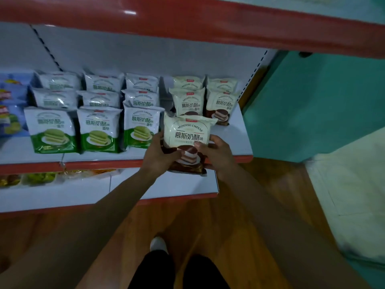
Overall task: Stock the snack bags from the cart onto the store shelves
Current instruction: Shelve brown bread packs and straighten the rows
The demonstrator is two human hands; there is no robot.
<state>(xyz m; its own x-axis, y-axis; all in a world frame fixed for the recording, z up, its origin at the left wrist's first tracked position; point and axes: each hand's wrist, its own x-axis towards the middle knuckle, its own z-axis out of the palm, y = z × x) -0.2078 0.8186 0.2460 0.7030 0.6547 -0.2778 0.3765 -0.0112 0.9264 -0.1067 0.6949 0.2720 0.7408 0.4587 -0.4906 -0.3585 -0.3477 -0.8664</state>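
I grip a brown-and-cream Mousse Cheese bread bag (187, 135) by its lower corners, left hand (159, 155) and right hand (216, 152) both curled round it. It stands label toward me, long axis running up toward the shelf back. Its bottom overhangs the middle shelf's (239, 140) red lip, before a matching row (187, 102), beside green bags (100, 130).

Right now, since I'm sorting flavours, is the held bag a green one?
No, the left hand and right hand grip a cream-and-brown bag, not green.
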